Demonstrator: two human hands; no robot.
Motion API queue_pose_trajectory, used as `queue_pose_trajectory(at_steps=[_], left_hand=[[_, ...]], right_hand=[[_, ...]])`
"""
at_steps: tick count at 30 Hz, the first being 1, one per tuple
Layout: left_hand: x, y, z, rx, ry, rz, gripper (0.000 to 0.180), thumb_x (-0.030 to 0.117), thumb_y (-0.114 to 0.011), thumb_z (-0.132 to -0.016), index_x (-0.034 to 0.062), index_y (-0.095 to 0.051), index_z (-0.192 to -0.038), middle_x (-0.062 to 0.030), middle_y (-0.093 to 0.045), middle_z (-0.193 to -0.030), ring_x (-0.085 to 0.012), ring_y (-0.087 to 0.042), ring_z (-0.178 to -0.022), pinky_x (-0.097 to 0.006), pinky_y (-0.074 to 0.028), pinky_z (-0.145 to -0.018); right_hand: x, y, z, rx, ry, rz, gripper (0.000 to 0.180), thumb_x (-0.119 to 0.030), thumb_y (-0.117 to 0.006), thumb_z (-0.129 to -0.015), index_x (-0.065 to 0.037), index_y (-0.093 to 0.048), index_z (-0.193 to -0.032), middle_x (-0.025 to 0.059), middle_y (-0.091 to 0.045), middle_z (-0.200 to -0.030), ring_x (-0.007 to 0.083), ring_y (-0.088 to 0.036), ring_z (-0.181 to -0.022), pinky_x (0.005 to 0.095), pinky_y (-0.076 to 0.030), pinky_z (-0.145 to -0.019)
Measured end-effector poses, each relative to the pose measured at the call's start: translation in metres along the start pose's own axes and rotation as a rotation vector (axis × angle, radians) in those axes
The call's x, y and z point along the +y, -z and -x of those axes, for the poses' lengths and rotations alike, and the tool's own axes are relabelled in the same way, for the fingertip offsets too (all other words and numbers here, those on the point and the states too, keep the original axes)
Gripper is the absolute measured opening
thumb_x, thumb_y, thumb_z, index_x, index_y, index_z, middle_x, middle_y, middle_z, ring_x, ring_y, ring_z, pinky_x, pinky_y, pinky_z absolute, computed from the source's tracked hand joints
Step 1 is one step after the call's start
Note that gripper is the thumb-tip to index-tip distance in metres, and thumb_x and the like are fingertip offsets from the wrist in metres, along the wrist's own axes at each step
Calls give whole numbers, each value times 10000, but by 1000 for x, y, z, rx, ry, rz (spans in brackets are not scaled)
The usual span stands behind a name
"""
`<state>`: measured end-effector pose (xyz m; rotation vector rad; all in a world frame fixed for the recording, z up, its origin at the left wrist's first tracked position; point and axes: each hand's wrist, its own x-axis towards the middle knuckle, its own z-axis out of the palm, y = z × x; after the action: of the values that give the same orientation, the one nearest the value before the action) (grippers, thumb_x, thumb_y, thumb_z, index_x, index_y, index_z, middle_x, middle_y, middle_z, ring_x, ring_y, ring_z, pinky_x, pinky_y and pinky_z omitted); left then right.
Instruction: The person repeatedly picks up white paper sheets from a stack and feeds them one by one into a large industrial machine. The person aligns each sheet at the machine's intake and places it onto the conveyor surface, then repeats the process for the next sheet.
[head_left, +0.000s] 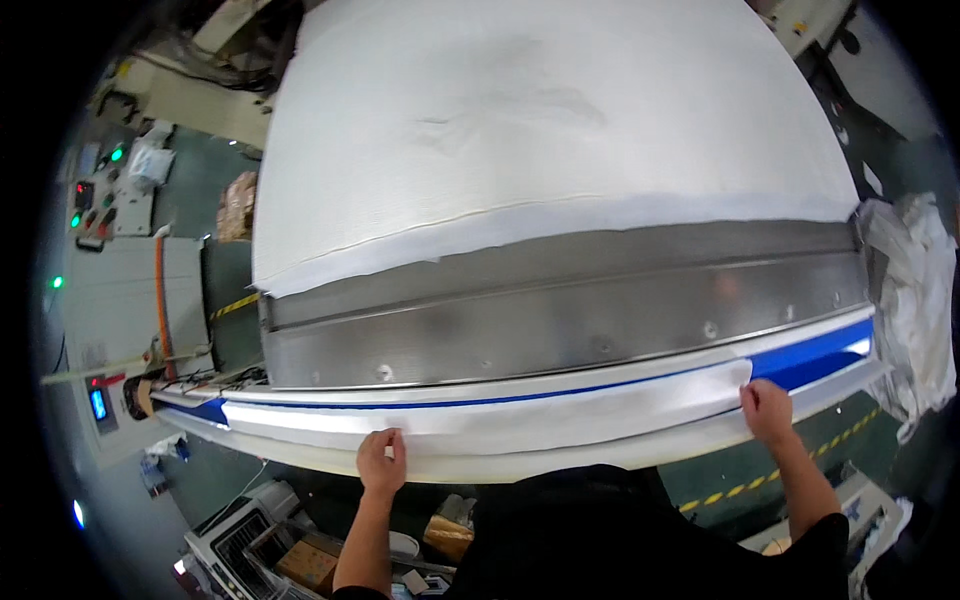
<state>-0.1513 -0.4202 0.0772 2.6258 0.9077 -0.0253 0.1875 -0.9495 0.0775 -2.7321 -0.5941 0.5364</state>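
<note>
A long white strip of cloth (540,412) lies along a narrow blue-topped ledge (805,365) in front of me. My right hand (768,410) is closed in a pinch at the strip's right end, by its corner. Further left, my left hand (381,462) is also closed, its fingertips pinching the strip's near edge. Beyond the ledge runs a grey metal plate (560,335) with several screws. A wide white cloth sheet (640,130) covers the surface past it, its near edge slightly ragged and a greyish smudge at its middle.
Control panels with green lights (112,195) stand at the left, near an orange upright hose (160,295). Crumpled white cloth (910,300) hangs at the right end. Below the ledge are a cardboard box (308,565) and a yellow-black floor stripe (770,475).
</note>
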Motion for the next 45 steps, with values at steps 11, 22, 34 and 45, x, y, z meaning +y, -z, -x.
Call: queue_pose_trajectory(at_steps=[11, 22, 34, 45], left_hand=[[5, -2, -2, 127, 135, 119, 71, 137, -617, -781, 72, -640, -797, -94, -628, -742, -282, -610, -692, -381, -487, -631], [7, 2, -4, 197, 70, 191, 83, 137, -613, -768, 60, -644, -772, -99, -629, -709, -291, -611, -666, -386, -492, -616], [8, 3, -10, 261, 83, 161, 40, 102, -622, -731, 67, -635, -716, -101, -634, -699, -293, -612, -645, -380, -500, -612], [7, 3, -6, 291, 40, 133, 52, 120, -620, -747, 77, -634, -721, -106, -619, -698, -304, -597, -651, -392, -488, -611]], right_hand=[[-123, -47, -22, 17, 147, -253, 175, -187, -607, -814, -45, -603, -714, 142, -584, -664, 328, -585, -612, 393, -467, -557], [-230, -7, -266, 366, 497, -261, 516, -244, -647, -791, -66, -473, -1243, 254, -526, -1161, 403, -517, -1051, 432, -433, -890], [-304, -12, -452, 130, 533, 64, 357, -301, -619, -820, -83, -584, -1100, 154, -581, -1114, 298, -508, -1092, 392, -416, -917], [-265, -49, -300, 162, 340, -907, 68, -112, -586, -872, -46, -574, -885, 52, -569, -742, 149, -535, -668, 280, -431, -605]])
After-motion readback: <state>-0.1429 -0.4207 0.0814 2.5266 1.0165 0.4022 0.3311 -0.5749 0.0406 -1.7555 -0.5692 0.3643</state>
